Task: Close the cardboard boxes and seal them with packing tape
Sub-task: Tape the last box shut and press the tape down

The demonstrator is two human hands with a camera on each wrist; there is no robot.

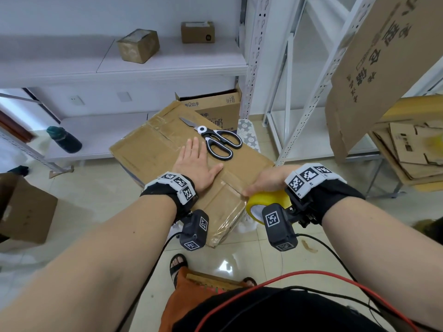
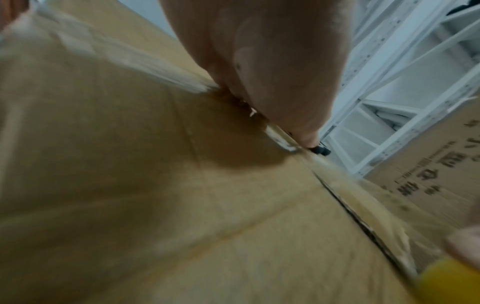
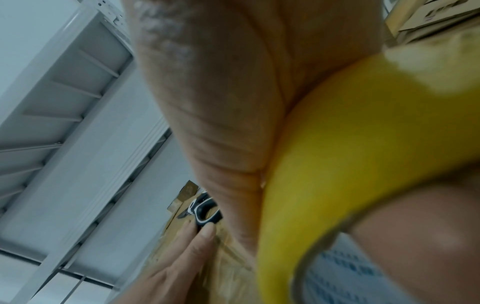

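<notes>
White perforated-steel shelving units (image 1: 254,56) line a pale wall (image 1: 60,13) that carries two white wall sockets (image 1: 77,100). The floor of glossy cream tiles (image 1: 239,257) reflects soft, even light. A flat white shelf board (image 1: 167,61) runs across the upper left, with a second white shelf board (image 1: 100,133) below it.

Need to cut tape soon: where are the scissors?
In the head view, the scissors lie on the cardboard box, on its far side, just beyond the flat left hand.
</notes>
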